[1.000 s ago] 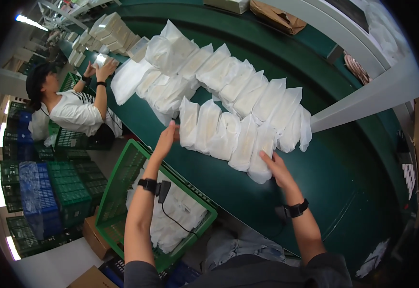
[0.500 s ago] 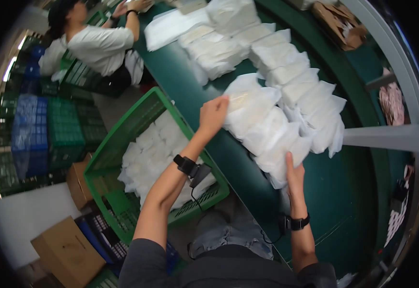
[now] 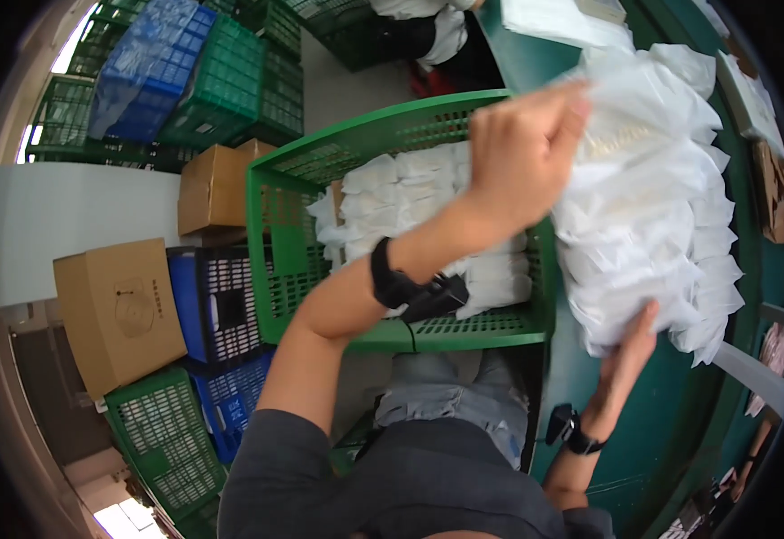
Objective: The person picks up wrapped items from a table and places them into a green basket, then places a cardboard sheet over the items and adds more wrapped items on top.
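My two hands grip a row of soft white wrapped packets (image 3: 625, 229) from its opposite ends. My left hand (image 3: 527, 148) is closed at the far end, fingertips against the wrapping. At the near end, my right hand (image 3: 630, 355) presses its thumb on the last packet, its other fingers partly hidden below. Left of the row stands a green plastic crate (image 3: 401, 343) with similar packets (image 3: 419, 198) packed in lines inside. My left forearm crosses above the crate and hides part of them. Beyond my hands, a second row of white packets (image 3: 715, 242) lies along the green table (image 3: 625, 449).
Cardboard boxes (image 3: 118, 314) and blue crates (image 3: 217, 296) stand at the left. More green crates (image 3: 217, 81) are stacked behind. A co-worker's clothing (image 3: 428, 36) shows at the top. White sheets (image 3: 553, 22) lie at the table's far end, and a grey post (image 3: 756, 377) rises at right.
My view has swung left, bringing the crate to the middle. The hands still hold the row at both ends, and the row now sits closer to the crate's right edge.
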Motion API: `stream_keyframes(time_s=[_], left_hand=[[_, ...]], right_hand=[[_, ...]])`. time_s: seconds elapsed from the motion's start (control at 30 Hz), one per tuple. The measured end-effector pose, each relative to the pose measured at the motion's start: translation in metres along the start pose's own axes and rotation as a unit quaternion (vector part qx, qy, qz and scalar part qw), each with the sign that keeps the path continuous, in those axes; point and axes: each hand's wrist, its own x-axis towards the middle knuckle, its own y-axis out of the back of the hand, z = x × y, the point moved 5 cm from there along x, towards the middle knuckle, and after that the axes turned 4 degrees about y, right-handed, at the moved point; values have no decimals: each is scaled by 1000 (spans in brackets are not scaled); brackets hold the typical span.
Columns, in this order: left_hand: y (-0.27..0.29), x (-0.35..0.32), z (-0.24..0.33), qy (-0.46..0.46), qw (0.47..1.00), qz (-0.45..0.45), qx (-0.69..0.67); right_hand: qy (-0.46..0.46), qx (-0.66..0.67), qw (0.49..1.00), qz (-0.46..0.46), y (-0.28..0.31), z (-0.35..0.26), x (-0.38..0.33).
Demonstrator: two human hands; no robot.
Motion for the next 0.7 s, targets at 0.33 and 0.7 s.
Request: stream_keyframes(time_s=[0.33, 0.7], left_hand=[[261, -21, -111, 40, 939, -17, 341], [339, -128, -321, 213, 902, -143, 346]], right_hand=[[-214, 154, 933, -245, -284, 154, -195], [-338, -15, 920, -196, -337, 301, -306]])
